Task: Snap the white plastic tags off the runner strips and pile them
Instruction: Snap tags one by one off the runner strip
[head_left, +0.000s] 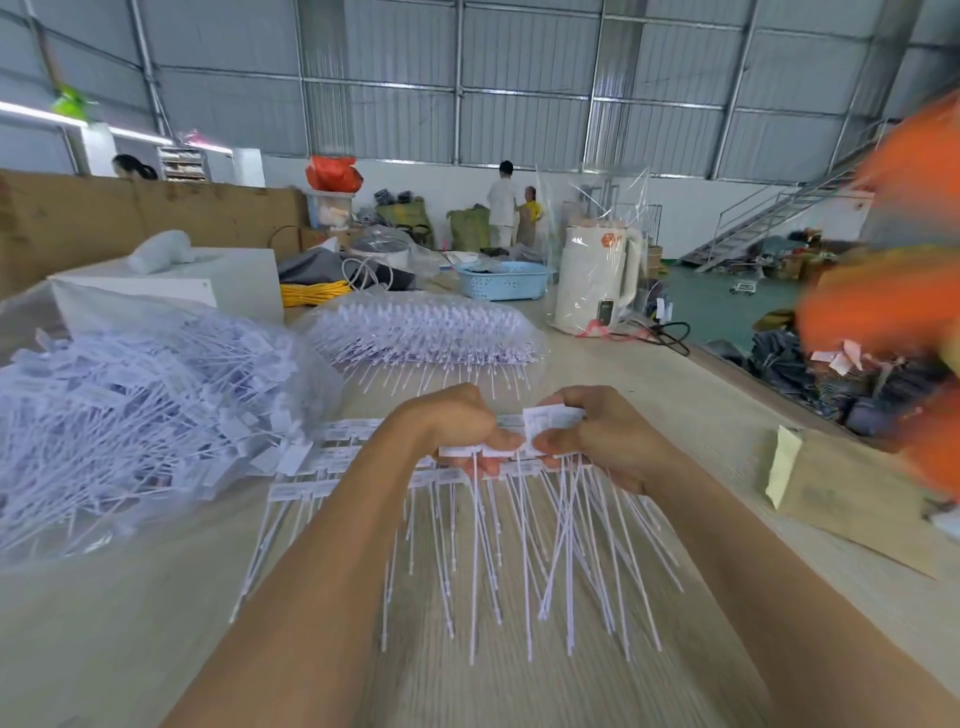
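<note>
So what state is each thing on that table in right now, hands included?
Left hand: gripping the strip of tags.
Right hand: pinching one tag, bent away from the strip.
Strip of tags: held up, tails hanging down.
Loose tag pile: heaped in an open clear bag.
Stacked strips: unsnapped, lying under clear plastic.
Blue basket: upright, contents unclear.

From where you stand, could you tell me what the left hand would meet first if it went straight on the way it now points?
Most likely the right hand. The left hand points right along the strip of tags that both hold, and their fingertips nearly touch at the middle. Depth is hard to judge, but nothing else lies between.
</note>
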